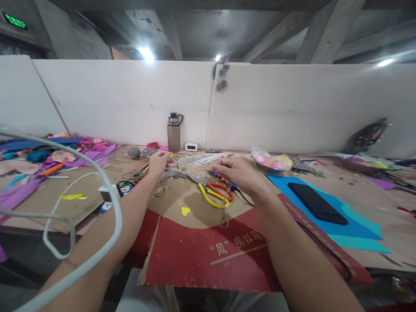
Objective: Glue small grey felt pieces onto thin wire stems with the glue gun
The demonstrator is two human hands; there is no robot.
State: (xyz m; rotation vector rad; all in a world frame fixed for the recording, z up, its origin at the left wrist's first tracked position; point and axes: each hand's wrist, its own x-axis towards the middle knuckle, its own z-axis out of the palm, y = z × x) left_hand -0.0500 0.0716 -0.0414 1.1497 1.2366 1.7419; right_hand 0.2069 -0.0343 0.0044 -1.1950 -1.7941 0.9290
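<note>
My left hand (159,164) is above the back of the cardboard, its fingers pinched together. Whatever it pinches is too small or hidden to make out. Across from it, my right hand (236,172) has its fingers bent inward and closed, and a thin grey cord (224,214) hangs in a loop beneath it. Between and below the hands lie yellow-handled scissors (212,198) and a red-handled tool (227,190), partly covering each other. A yellow paper heart (185,211) lies flat on the red and brown cardboard (195,255).
A grey bottle (173,134) and small white clock (191,147) stand at the back partition. Left are fabric scraps (94,151), a white plug (108,193) and a looping white cable (118,216). Right lie a black phone (316,203) on blue sheets (360,223) and a bowl (271,169).
</note>
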